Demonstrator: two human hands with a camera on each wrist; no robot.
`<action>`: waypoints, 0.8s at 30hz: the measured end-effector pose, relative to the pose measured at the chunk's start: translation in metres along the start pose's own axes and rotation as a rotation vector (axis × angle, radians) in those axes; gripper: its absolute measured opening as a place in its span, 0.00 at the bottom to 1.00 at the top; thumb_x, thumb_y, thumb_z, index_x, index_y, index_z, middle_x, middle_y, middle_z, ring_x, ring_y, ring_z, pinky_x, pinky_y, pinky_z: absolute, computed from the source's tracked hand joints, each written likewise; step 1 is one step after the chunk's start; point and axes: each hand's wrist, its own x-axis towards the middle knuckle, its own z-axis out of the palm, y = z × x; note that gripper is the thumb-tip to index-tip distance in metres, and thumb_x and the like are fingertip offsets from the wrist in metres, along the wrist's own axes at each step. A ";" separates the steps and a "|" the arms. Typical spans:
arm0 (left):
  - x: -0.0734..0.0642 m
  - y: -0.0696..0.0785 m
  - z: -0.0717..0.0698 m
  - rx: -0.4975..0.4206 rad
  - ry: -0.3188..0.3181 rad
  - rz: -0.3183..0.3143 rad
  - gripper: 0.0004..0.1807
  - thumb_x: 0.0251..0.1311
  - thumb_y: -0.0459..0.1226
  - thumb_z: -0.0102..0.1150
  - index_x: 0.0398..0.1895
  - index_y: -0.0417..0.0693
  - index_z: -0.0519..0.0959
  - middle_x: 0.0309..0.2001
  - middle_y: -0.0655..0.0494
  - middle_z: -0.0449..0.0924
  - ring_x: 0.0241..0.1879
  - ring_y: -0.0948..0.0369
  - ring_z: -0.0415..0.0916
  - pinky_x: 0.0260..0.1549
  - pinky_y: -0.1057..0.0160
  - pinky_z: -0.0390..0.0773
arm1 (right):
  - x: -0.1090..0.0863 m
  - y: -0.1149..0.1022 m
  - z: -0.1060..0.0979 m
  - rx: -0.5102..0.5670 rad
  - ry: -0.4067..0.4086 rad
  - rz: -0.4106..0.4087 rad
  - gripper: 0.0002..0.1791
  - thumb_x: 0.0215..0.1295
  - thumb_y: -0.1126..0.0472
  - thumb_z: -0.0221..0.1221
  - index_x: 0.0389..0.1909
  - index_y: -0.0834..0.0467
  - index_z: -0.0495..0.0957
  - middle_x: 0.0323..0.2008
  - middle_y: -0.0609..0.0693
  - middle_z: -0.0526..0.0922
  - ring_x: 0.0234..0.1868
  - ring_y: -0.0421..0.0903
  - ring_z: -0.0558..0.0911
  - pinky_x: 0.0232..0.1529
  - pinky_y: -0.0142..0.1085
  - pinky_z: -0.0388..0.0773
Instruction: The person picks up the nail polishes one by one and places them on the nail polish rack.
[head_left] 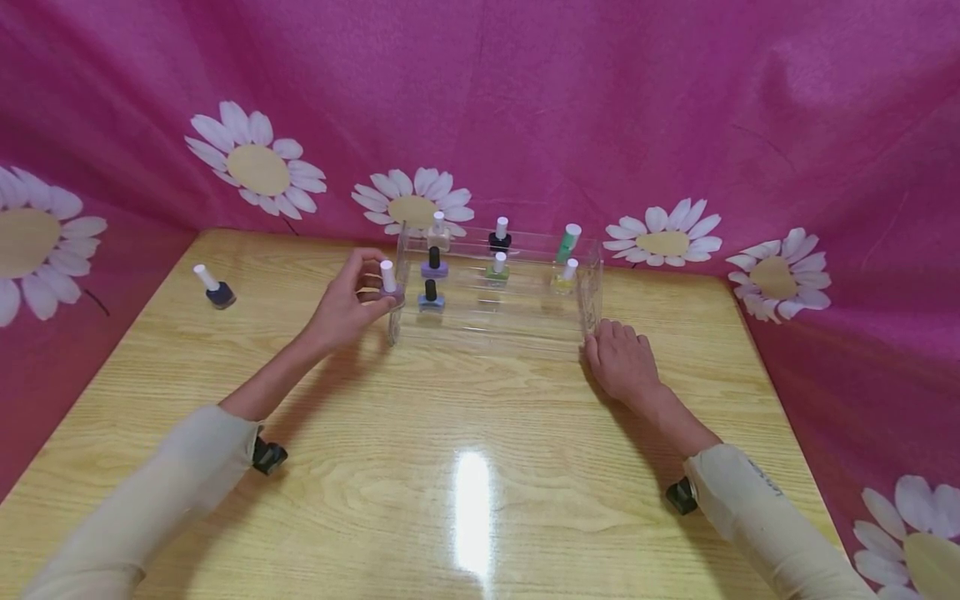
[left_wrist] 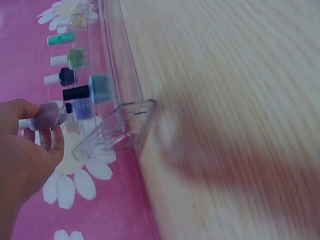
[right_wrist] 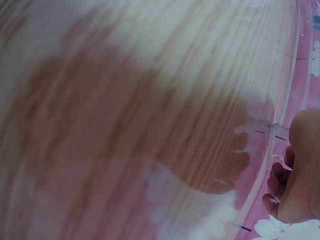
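Note:
My left hand (head_left: 348, 300) pinches a mauve nail polish bottle (left_wrist: 47, 116) with a white cap, holding it at the left end of a clear tiered nail polish rack (head_left: 491, 340). At the rack's front right corner is my right hand (head_left: 622, 360), fingers curled and thumb at the end panel. On the rack's left side stand a light blue bottle (head_left: 431, 302), a purple bottle (head_left: 434, 268) and a pale bottle (head_left: 438, 239). A green bottle (head_left: 497, 272) and a dark bottle (head_left: 500, 242) occupy the middle. Toward the right are a yellow bottle (head_left: 562, 283) and a teal-capped bottle (head_left: 568, 242).
A dark navy nail polish bottle (head_left: 219, 293) with a white cap stands apart at the table's far left. The wooden table (head_left: 375, 500) meets a pink daisy-print cloth (head_left: 525, 108) behind the rack and along both sides.

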 end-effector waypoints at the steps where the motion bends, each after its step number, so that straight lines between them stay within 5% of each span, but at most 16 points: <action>1: 0.001 0.001 0.002 0.003 -0.006 0.011 0.27 0.60 0.18 0.58 0.59 0.35 0.61 0.49 0.34 0.73 0.45 0.47 0.76 0.46 0.65 0.79 | 0.000 0.000 0.000 0.002 0.004 -0.001 0.18 0.78 0.56 0.42 0.28 0.62 0.64 0.26 0.57 0.67 0.32 0.60 0.71 0.29 0.50 0.66; 8: 0.006 0.006 0.013 0.049 -0.069 0.034 0.27 0.61 0.21 0.61 0.59 0.39 0.63 0.48 0.37 0.73 0.48 0.44 0.75 0.52 0.48 0.77 | 0.000 0.000 -0.001 0.009 -0.006 0.005 0.17 0.78 0.56 0.42 0.28 0.61 0.64 0.26 0.56 0.67 0.32 0.60 0.71 0.30 0.50 0.65; 24: 0.021 0.011 0.057 0.099 -0.168 0.121 0.25 0.60 0.21 0.61 0.59 0.38 0.65 0.49 0.39 0.74 0.47 0.47 0.76 0.48 0.51 0.80 | 0.001 0.001 0.001 0.002 -0.019 0.012 0.18 0.78 0.54 0.41 0.29 0.61 0.64 0.27 0.57 0.67 0.34 0.60 0.72 0.31 0.50 0.65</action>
